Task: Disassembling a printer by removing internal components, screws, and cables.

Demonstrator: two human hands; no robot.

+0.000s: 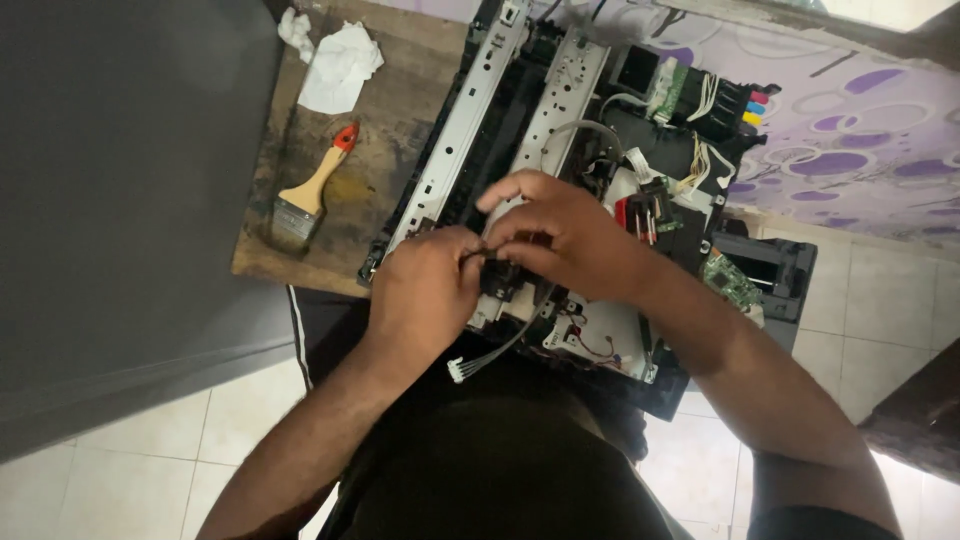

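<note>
Just beyond the fingers, a black-and-silver printer chassis — farther off, a tan-handled, red-tipped brush, white tissue, and purple-ringed lilac cloth.

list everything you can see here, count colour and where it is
opened printer: 1, black with grey metal rails, half on the board, under both hands
wooden board: 1, brown, beneath the printer, top left
paintbrush: 1, wooden handle with red tip, lying on the board left of the printer
crumpled tissue: 1 larger piece plus a small scrap, white, top of the board
loose cable: 1, grey with white plug, hanging off the printer's near edge
circuit board: 1, green, right of the printer
patterned cloth: 1, white with purple rings, top right
left hand: 1, pinching a small dark part on the printer
right hand: 1, fingers on the same part
</note>
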